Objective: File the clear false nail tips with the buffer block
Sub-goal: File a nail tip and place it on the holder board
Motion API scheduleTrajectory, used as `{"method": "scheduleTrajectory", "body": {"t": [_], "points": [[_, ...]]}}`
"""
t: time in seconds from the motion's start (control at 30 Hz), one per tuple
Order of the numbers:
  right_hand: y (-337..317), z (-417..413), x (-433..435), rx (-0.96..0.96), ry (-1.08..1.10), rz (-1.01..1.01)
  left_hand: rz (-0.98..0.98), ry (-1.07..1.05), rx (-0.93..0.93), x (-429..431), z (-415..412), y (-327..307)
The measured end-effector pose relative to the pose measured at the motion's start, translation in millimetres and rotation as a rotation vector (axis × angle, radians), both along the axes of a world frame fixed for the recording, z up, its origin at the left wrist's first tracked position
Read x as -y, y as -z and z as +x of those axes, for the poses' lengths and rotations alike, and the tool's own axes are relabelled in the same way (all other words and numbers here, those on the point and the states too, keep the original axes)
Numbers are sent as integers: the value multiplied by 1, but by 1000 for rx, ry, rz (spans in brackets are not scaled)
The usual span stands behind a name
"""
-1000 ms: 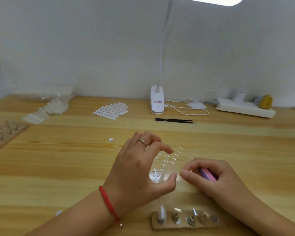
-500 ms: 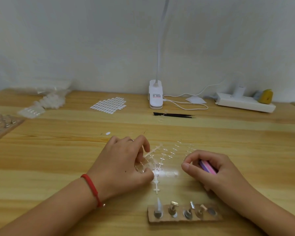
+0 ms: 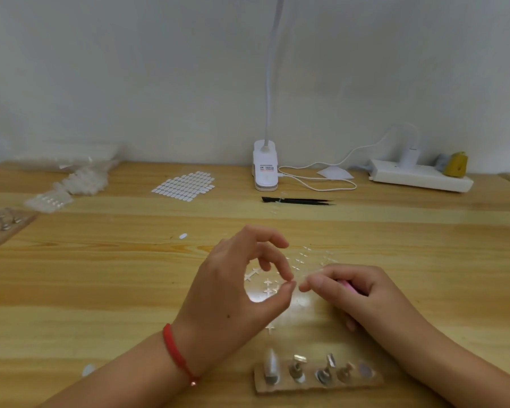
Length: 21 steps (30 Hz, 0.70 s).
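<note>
My left hand [image 3: 230,298] is raised over the table's middle, thumb and forefinger pinched together on a small clear nail tip [image 3: 294,280] that barely shows. Just to its right, my right hand [image 3: 362,293] curls around the pink buffer block [image 3: 346,284], of which only a sliver shows; its fingertips almost touch the left pinch. Under both hands lies a clear plastic frame of nail tips [image 3: 265,290] with white cross-shaped joints.
A cardboard strip with several metal nail stands [image 3: 315,384] sits at the near edge. Black tweezers [image 3: 298,200], a white lamp base [image 3: 265,169] with cable, a power strip [image 3: 418,178], a sheet of white tabs [image 3: 186,185] and bagged tips [image 3: 83,181] lie at the back.
My left hand went down onto the clear frame, then lifted with thumb and forefinger pinched. My right hand, still holding the buffer block, moved closer to the left fingertips.
</note>
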State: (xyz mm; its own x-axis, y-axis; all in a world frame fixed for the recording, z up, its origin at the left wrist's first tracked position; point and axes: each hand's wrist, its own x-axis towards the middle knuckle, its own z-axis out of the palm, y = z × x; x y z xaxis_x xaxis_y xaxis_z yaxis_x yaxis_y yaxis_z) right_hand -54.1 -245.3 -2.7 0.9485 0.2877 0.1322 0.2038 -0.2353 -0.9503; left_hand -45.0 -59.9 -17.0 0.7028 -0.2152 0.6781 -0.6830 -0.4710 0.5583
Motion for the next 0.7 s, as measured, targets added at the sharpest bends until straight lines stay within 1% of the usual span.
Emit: {"method": "scheduleTrajectory", "body": {"t": [0.1,0.17,0.23,0.3,0.37,0.47,0.6,0.7], "points": [[1,0,-1,-45,35,41,22,23,83,5,-2,2],[3,1,0,-67,87,63,49,41,106,5,-3,2],[4,2,2,-65,120,95,21,25,96,4,-4,-2],[4,2,3,-59,117,93,-43,-38,6,0,-3,-4],[5,1,4,-49,91,73,-46,-67,-167,-3,-2,-4],[6,0,4,-37,73,52,-119,52,-451,-6,3,0],[7,0,4,-16,83,60,-186,195,-627,-11,10,-1],[7,1,4,3,121,94,-153,259,-703,-11,10,0]]}}
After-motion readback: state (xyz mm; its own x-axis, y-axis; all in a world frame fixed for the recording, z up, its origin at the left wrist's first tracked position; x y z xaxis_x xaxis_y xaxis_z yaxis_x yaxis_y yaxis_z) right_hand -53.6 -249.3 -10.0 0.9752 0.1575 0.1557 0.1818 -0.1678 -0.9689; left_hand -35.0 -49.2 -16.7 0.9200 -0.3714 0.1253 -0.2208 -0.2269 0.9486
